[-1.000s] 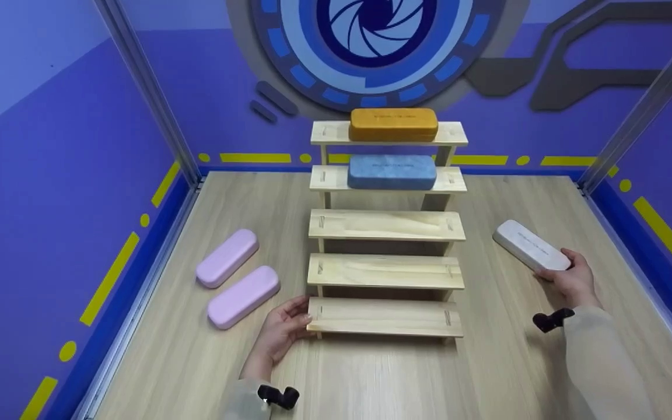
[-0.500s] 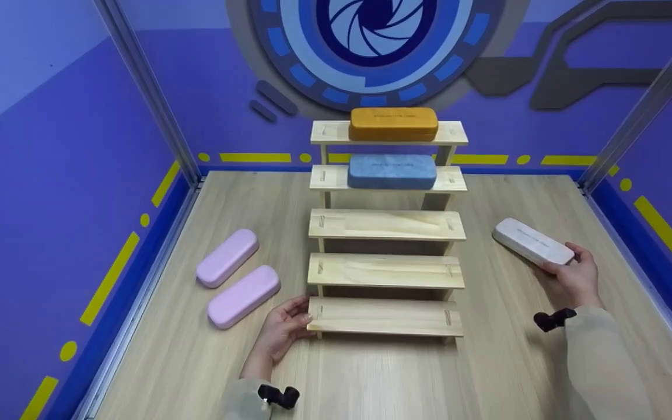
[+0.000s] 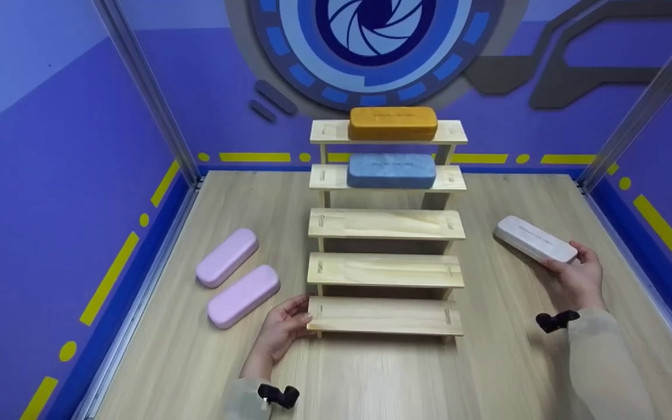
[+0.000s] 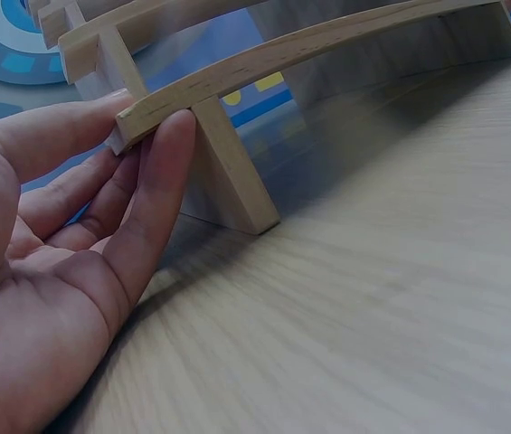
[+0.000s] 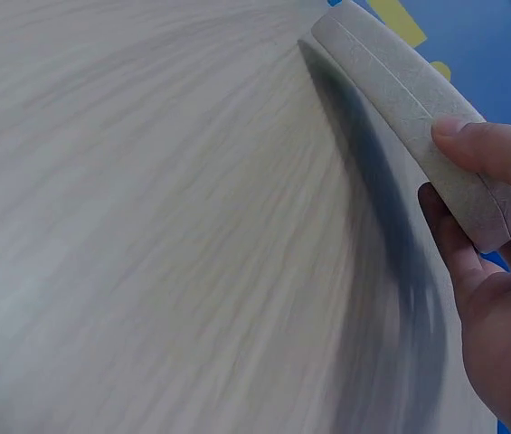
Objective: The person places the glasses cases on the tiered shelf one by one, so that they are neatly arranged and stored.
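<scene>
My right hand [image 3: 582, 280] grips the near end of a white glasses case [image 3: 535, 239], right of the rack. In the right wrist view the thumb lies on the side of the case [image 5: 409, 99], fingers beneath it, and a shadow falls on the table below. My left hand [image 3: 280, 329] pinches the left end of the lowest shelf of a stepped wooden rack [image 3: 385, 317]. The left wrist view shows thumb above and fingers below that shelf's corner [image 4: 174, 95]. An orange glasses case [image 3: 393, 123] lies on the top shelf, a blue glasses case [image 3: 391, 171] on the one below.
Two pink glasses cases, one farther back [image 3: 227, 258] and one nearer [image 3: 244, 296], lie slanted on the wooden table [image 3: 371, 379] left of the rack. Purple-blue panels [image 3: 242, 87] with metal corner posts [image 3: 149, 87] enclose the back and sides.
The white glasses case has risen slightly with my right hand, which has shifted a little to the right. My left hand keeps its hold on the rack.
</scene>
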Action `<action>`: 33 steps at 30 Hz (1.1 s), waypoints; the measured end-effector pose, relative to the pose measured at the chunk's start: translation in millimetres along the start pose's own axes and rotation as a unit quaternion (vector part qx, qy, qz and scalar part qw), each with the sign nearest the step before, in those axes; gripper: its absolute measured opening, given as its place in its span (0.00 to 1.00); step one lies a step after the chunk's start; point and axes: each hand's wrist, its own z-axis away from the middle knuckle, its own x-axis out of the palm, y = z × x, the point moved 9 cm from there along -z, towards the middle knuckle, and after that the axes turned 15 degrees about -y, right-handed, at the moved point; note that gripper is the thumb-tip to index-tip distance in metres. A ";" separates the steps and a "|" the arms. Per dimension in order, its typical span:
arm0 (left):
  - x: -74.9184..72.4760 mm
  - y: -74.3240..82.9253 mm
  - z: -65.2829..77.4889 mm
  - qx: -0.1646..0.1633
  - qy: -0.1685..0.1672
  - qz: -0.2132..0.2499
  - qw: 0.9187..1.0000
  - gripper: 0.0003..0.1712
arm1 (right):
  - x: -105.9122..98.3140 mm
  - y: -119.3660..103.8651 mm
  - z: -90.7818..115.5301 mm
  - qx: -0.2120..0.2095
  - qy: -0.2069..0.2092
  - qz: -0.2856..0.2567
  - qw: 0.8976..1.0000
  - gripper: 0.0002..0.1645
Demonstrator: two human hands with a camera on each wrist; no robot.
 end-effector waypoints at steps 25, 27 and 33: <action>-0.3 1.0 0.0 0.008 0.001 -0.002 1.000 0.38 | -6.0 -54.9 35.8 -0.101 0.003 -0.099 0.990 0.53; 0.0 1.0 0.0 0.008 0.000 -0.001 1.000 0.38 | -5.2 -61.6 39.8 -0.109 0.002 -0.107 0.988 0.52; -0.2 0.1 -0.4 0.003 -0.001 -0.001 1.000 0.39 | -2.7 -80.0 52.2 -0.151 -0.004 -0.139 0.979 0.49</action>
